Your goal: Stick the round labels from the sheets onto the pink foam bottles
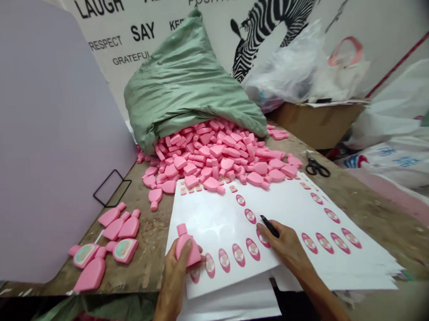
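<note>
1. With a pink bottle (189, 252) gripped in the left hand (173, 270) over the label sheet's (213, 218) near-left corner, best steady its broad face.
2. With a slim black tool (270, 227) pinched in the right hand (288, 243), work gently around oval labels (252, 249).
3. Ideally, clear heaped bottles (214, 153) off the far edge.

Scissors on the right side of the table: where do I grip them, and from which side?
Take the scissors by the handle loops, probably from the person's side: the loops lie nearer, while the blades point away toward the wall. The right hand is closer but holds a black tool.
</note>
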Tool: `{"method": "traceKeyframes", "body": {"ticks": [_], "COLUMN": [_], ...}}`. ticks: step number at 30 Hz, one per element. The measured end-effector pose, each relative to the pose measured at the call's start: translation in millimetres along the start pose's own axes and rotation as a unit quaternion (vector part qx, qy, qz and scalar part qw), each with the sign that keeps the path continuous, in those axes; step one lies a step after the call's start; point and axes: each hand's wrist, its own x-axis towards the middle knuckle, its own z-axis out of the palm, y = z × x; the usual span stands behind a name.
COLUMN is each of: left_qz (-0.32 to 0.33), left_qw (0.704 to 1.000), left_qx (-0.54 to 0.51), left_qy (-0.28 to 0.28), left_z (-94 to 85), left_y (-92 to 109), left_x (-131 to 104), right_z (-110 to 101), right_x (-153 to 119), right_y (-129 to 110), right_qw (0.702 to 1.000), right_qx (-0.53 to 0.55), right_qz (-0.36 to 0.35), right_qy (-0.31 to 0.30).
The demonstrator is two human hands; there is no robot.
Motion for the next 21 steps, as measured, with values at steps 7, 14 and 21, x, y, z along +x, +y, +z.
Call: {"method": "traceKeyframes", "body": {"ticks": [7,14,21], "left_qz": [-0.006,-0.020,-0.019], "left_qw": [0.997,0.999,0.999], "left_qx": [-0.072,-0.046,-0.025], "left_qy": [-0.015,-0.017,-0.015], "left_z": [10.8,16.2,17.1], "left_y": [4,-6,-5], "left_x": [7,11,10], "right_z": [-74,-132,-153], "right_x": [-30,-49,-23], "right_y": [36,86,131], "right_qw": [0.965,0.931,0.967], "right_qx": [0.149,0.165,-0.106], "right_qz": [0.215,0.315,0.201], "right_qy": [-0.035,0.083,0.118]}}
